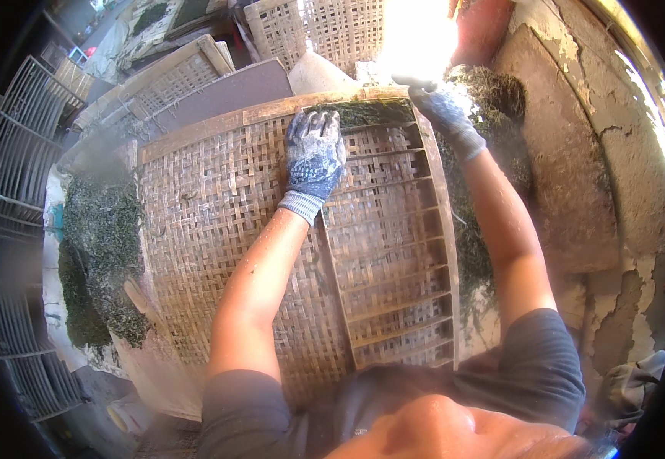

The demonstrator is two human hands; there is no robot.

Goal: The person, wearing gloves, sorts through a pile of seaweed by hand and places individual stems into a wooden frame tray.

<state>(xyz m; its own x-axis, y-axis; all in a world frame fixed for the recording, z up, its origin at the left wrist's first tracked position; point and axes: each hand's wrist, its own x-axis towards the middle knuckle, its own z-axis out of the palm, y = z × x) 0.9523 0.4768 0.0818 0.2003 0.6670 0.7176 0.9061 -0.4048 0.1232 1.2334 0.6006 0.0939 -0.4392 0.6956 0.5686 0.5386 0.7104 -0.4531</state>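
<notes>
A large woven bamboo tray [223,212] with a wooden rim lies before me. On its right half rests a wooden slatted frame [439,201] that divides it into several narrow slots. Dark green, stringy plant matter, like seaweed [375,112], fills the far slot. My left hand [314,152], in a worn blue-grey coated glove, lies palm down at the left end of that slot, touching the frame and the green matter. My right hand [444,109], gloved too, is at the frame's far right corner beside a dark heap; glare hides part of it and its fingertips.
Dark green heaps lie left [103,252] and right [481,126] of the tray. Metal racks [17,189] stand at the far left. More woven trays [332,28] lean at the back. A peeling wall [642,218] bounds the right side.
</notes>
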